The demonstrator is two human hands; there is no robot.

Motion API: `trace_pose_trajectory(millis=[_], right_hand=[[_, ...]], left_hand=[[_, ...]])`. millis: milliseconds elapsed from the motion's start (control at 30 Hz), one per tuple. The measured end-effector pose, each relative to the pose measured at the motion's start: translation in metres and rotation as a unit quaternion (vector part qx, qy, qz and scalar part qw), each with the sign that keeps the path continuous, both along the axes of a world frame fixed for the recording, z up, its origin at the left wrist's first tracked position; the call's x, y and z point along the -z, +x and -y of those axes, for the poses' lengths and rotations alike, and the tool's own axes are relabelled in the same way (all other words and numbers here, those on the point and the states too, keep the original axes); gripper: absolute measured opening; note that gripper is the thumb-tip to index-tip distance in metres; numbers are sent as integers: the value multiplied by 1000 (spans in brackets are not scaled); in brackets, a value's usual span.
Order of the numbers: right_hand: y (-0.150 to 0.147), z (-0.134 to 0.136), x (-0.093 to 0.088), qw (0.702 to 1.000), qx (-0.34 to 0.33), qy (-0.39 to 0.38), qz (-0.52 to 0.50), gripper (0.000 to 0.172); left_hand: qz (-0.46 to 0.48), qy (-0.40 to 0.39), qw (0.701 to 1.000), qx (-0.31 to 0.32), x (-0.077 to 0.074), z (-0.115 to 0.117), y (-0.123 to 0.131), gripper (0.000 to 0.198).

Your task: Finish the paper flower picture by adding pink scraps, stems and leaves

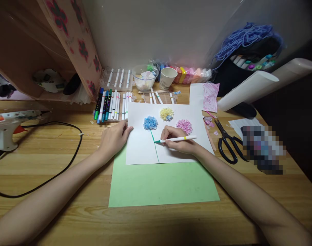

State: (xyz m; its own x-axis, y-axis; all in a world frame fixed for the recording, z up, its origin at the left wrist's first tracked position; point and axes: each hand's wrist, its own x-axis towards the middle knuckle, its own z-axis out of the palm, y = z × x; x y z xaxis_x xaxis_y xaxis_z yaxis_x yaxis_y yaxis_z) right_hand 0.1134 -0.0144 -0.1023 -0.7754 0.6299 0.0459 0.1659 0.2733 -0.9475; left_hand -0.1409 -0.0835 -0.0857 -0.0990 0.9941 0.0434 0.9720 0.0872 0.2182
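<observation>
My right hand (178, 140) is closed round a white marker with a green tip (180, 138). The tip touches a green line (154, 147) drawn under a blue paper-shred flower (150, 122) on a white sheet (140, 150). A yellow flower (167, 114) and a pink flower (184, 125) sit on the same sheet. My left hand (115, 138) rests on the sheet's left edge, fingers curled loosely and pressing it down, holding nothing. A green sheet (161, 184) lies beneath the white one.
Rows of markers (112, 104) lie behind the sheet, with a plastic bowl (145, 78) and paper cup (167, 78). Black scissors (228, 141) lie at the right. A glue gun (7, 128) with a black cable (55, 164) sits at the left.
</observation>
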Motion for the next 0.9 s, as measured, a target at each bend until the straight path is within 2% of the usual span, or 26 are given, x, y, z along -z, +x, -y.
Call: trace_pose_trajectory(millis=[500, 633, 733, 800, 900], right_hand=[[3, 2, -1, 1000, -28, 5, 10, 9], [4, 3, -1, 997, -68, -36, -8, 7], [7, 10, -1, 996, -18, -80, -39, 7], [10, 17, -1, 995, 25, -83, -40, 7], [13, 30, -1, 996, 48, -70, -29, 5]], left_hand=[[-1, -12, 1000, -6, -1, -1, 1, 31], [-5, -5, 1000, -7, -1, -1, 1, 30], [-8, -4, 1000, -4, -1, -1, 1, 29], [-11, -3, 1000, -3, -1, -1, 1, 29], [-14, -1, 1000, -4, -1, -1, 1, 30]])
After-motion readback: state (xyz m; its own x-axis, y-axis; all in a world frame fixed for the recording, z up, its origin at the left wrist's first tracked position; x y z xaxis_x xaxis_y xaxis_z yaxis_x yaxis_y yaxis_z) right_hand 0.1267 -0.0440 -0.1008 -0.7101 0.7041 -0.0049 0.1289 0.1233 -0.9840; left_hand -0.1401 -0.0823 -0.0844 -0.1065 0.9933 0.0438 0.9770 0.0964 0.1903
